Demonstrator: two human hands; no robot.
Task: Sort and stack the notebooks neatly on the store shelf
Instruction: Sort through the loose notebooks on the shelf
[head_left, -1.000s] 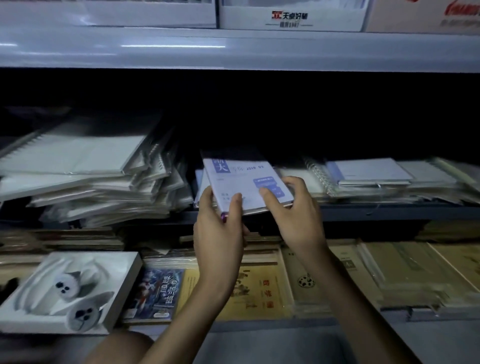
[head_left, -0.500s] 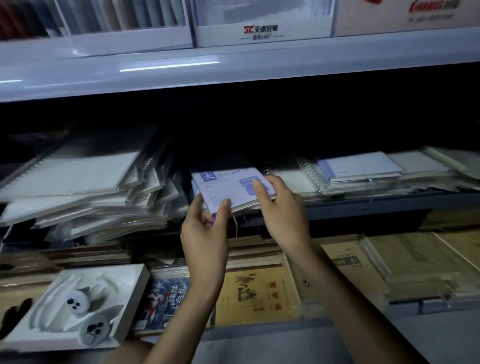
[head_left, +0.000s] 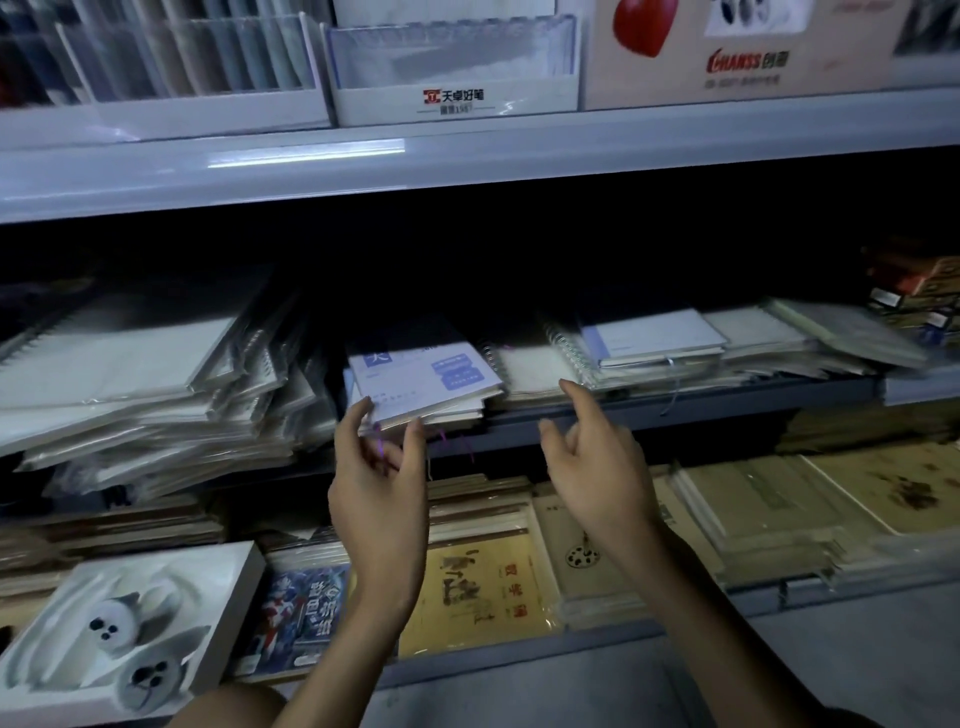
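A white notebook with blue labels (head_left: 423, 376) lies on a small stack at the middle shelf's front edge. My left hand (head_left: 379, 478) is just below its near left corner, thumb and fingertips touching the edge, fingers apart. To the right of the notebook, my right hand (head_left: 597, 462) hovers open in front of the shelf edge, holding nothing. A tilted heap of wrapped spiral notebooks (head_left: 135, 374) fills the shelf's left side. Flatter spiral notebooks (head_left: 649, 345) lie to the right.
The grey upper shelf (head_left: 467, 156) carries white display boxes (head_left: 452, 98). Below, a lower shelf holds brown and yellow notebooks (head_left: 483, 592), a blue comic-cover book (head_left: 301, 613) and a white box with seal figures (head_left: 119, 623). Boxes (head_left: 914, 291) sit at the far right.
The blue-labelled notebook went from being held in both hands to lying on the shelf stack. My right hand let go and drew back to the right; the camera tilted up.
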